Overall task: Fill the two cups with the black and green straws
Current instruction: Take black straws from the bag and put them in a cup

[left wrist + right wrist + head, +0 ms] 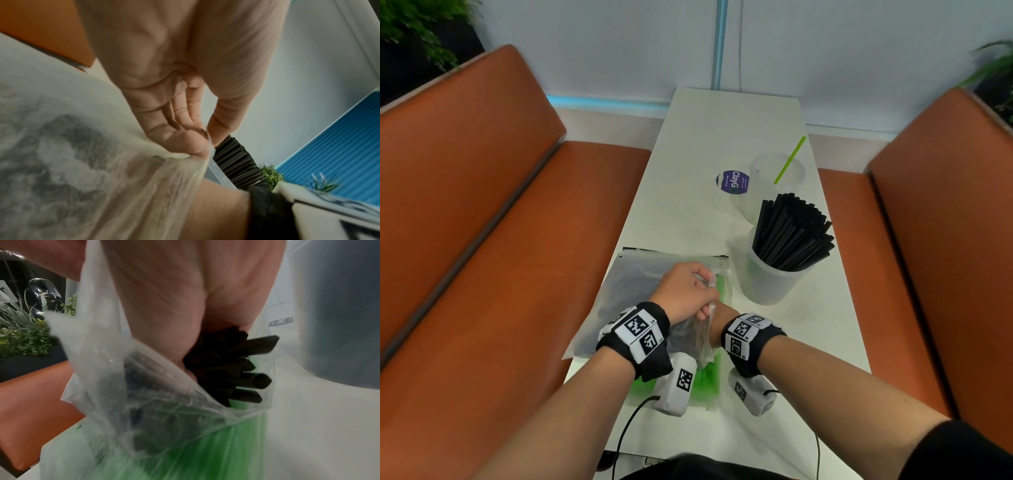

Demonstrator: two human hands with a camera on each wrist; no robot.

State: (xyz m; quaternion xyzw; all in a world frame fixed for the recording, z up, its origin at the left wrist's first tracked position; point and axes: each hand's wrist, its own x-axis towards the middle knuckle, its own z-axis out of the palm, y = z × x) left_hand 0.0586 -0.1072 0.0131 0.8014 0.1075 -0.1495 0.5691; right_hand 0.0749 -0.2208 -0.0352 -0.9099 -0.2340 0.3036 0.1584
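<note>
Black straws (236,369) fill my right hand (185,305), which is buried in the clear plastic bag (164,394) and closed round a bunch of them; green straws (216,451) lie beneath in their own wrapping. My left hand (685,291) pinches the bag's mouth edge between thumb and fingertips (195,146), holding it open. Both hands work at the near end of the white table (722,120), over a flat frosted pouch (633,284).

To my right, the near cup (770,284) is already packed with black straws, while the far cup (767,185) holds a single green straw (789,159).

My worry is the film: if it clings to the bunch as I draw out, the bag could lift and spill straws, or the straw ends may snag and bend. The near cup looks crowded too, so forcing more in might tip it.

A purple round sticker (734,181) beside the far cup reads something like "ClayG"; the smaller print is illegible.
</note>
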